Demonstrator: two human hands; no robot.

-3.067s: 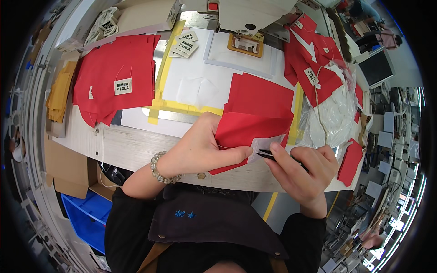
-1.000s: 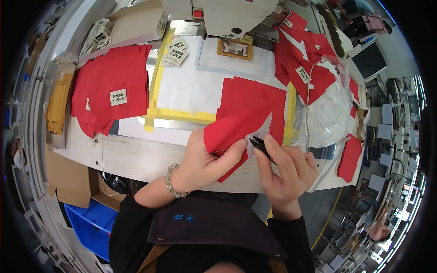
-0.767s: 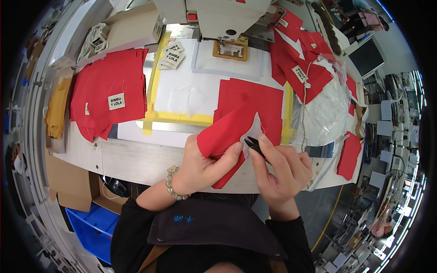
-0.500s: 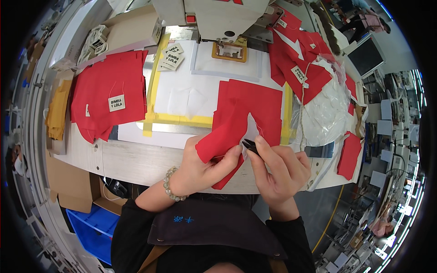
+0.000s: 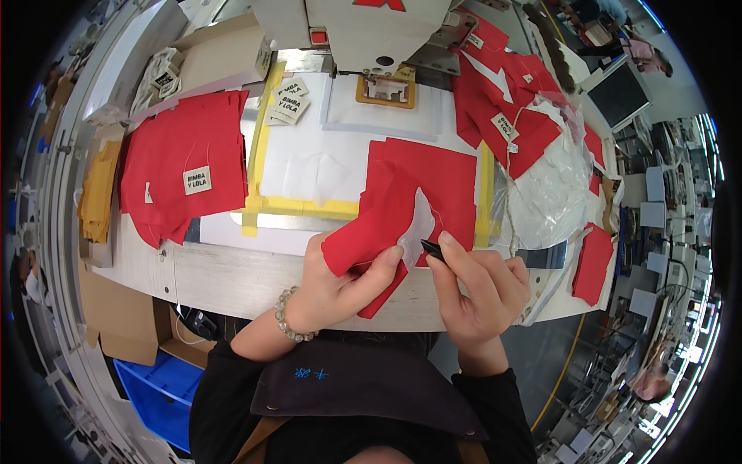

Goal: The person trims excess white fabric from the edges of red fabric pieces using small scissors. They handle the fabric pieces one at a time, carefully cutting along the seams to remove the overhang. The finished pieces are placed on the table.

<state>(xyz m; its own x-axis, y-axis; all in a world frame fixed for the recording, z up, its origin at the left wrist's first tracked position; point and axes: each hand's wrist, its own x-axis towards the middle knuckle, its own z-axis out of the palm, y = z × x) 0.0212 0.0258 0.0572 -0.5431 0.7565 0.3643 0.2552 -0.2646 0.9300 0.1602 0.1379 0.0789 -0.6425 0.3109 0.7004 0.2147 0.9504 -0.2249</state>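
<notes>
My left hand (image 5: 336, 286) pinches the folded-over edge of a red fabric piece (image 5: 423, 166), thumb on top. A strip of white backing (image 5: 418, 224) shows where the fold is turned up, and a loose thread runs beside it. In my right hand (image 5: 483, 298) are small black thread snips (image 5: 433, 249), mostly covered by the fingers. Their dark tip points left at the white backing, a short gap away from it. Part of the red piece lies flat on the white work plate (image 5: 301, 170); its lower end hangs over the table's front.
A sewing machine head (image 5: 379, 35) stands behind the plate, with a yellow-framed clamp (image 5: 384, 92) under it. Red pieces are stacked left (image 5: 185, 155) and heaped right (image 5: 510, 116), beside a plastic bag (image 5: 549, 193). Cream labels (image 5: 288, 107) lie on the plate. Blue crates (image 5: 154, 387) sit below left.
The snips have drawn slightly right, away from the backing they were touching. My left hand has shifted a little left, and more of the white backing shows.
</notes>
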